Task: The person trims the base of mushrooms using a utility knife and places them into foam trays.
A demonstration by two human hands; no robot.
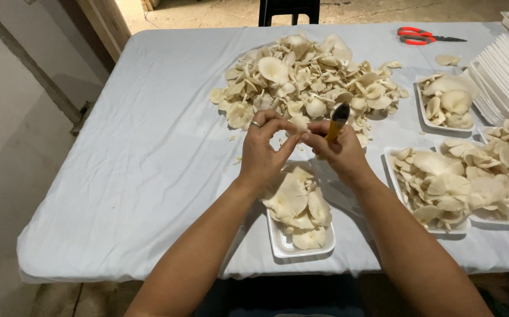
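1. Our left hand point(261, 154) and right hand point(337, 151) meet above the middle of the worktop point(149, 147), which is covered by a pale cloth.
2. Between them we hold a small oyster mushroom piece point(299, 124) — the left fingers point(282, 124) pinch it from one side, a ring showing on one finger.
3. The right fingers are clenched around a small knife point(337, 120) with a yellow handle and dark blade, the blade pointing up toward the far edge, and their tips also touch the mushroom piece.
4. Just below our hands, near the worktop's near edge, sits a white foam tray point(298, 246) partly filled with mushrooms.
5. Beyond our hands, toward the far edge, lies a big loose heap of oyster mushrooms point(307, 76).
6. Toward the right edge we see more filled trays — one heaped tray point(436, 226) near the near edge, a smaller tray point(449, 125) behind it, another at the very edge.
7. A stack of empty white trays point(506, 76) stands by the right edge, with red-handled scissors point(421, 36) lying at the far right corner.
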